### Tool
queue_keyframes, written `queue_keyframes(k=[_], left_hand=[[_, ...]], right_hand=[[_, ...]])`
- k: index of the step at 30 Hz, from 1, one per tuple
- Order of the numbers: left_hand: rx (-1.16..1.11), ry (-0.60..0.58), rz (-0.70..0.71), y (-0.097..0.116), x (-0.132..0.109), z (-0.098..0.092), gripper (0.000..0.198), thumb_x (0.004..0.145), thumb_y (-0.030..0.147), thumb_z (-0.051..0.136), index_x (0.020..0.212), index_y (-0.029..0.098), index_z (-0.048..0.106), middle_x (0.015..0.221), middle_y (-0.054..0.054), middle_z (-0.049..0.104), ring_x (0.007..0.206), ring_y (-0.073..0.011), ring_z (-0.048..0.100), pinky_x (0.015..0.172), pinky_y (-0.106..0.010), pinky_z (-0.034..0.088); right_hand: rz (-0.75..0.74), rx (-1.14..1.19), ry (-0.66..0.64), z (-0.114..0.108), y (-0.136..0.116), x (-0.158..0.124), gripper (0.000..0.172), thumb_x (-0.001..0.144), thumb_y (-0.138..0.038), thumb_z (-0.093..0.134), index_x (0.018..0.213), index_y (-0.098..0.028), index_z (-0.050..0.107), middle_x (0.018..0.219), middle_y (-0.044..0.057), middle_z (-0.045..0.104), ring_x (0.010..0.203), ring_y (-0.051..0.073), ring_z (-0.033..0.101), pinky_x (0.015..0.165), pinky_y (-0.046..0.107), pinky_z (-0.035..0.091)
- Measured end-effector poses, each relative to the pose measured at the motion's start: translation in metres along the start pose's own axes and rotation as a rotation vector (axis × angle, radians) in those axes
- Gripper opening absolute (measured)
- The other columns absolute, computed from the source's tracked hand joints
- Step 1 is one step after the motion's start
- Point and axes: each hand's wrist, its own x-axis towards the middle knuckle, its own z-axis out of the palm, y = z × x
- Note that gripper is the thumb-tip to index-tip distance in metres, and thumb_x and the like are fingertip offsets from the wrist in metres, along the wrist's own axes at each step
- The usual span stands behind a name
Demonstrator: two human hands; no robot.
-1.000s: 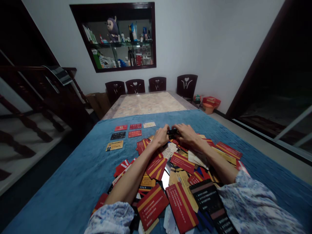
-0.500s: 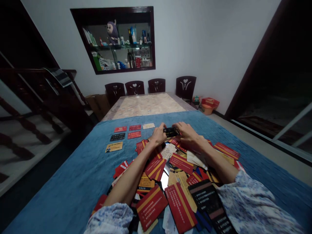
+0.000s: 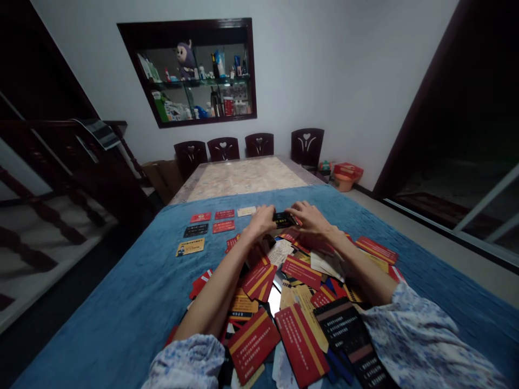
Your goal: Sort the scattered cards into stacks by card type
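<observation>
Both my hands meet at the far side of a heap of cards (image 3: 300, 281) on a blue cloth (image 3: 130, 292). My left hand (image 3: 261, 220) and my right hand (image 3: 310, 217) each pinch an end of one black card (image 3: 284, 219), held just above the heap. The heap holds several red, yellow, black and white cards, partly hidden under my forearms. To the left, several cards lie laid out in rows: red cards (image 3: 224, 214), a black card (image 3: 196, 230), a yellow card (image 3: 190, 247) and a pale card (image 3: 246, 211).
Beyond the cloth the bare marble tabletop (image 3: 247, 175) runs to four dark chairs (image 3: 259, 145) at the wall. A wall niche with shelves (image 3: 194, 73) holds bottles and a plush toy. A stair railing (image 3: 65, 162) stands left, a red basket (image 3: 347, 172) on the floor right.
Both hands lifted the black card slightly off the heap and shifted a little away from me. The view tilted down a little.
</observation>
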Motion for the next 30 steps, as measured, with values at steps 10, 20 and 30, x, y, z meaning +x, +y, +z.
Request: queue_keyframes(k=[10,20,30], left_hand=[[0.149,-0.06,0.044,-0.025,-0.008,-0.028,0.039,0.076,0.019,0.064,0.115,0.016,0.063,0.12,-0.013,0.063,0.113,-0.0303,0.054,0.088,-0.033,0.044],[0.264,-0.129,0.065,-0.068,-0.013,-0.036,0.04,0.079,0.027,0.064,0.118,0.018,0.065,0.121,-0.012,0.064,0.116,-0.0314,0.052,0.09,-0.034,0.045],[0.221,-0.167,-0.011,-0.097,-0.013,-0.021,0.037,0.076,0.026,0.066,0.113,0.023,0.069,0.122,-0.01,0.066,0.119,-0.0321,0.052,0.095,-0.036,0.044]], right_hand=[[0.026,0.059,-0.076,-0.019,-0.019,0.03,0.051,0.086,-0.043,0.065,0.131,-0.02,0.056,0.126,0.014,0.056,0.109,0.028,0.048,0.079,0.034,0.041],[-0.002,0.114,-0.119,-0.005,-0.044,0.066,0.042,0.086,-0.04,0.067,0.122,-0.019,0.062,0.121,0.013,0.058,0.108,0.027,0.051,0.081,0.034,0.043],[-0.013,0.178,-0.168,0.036,-0.055,0.088,0.034,0.086,-0.034,0.067,0.117,-0.019,0.066,0.121,0.012,0.063,0.108,0.026,0.055,0.083,0.032,0.044]])
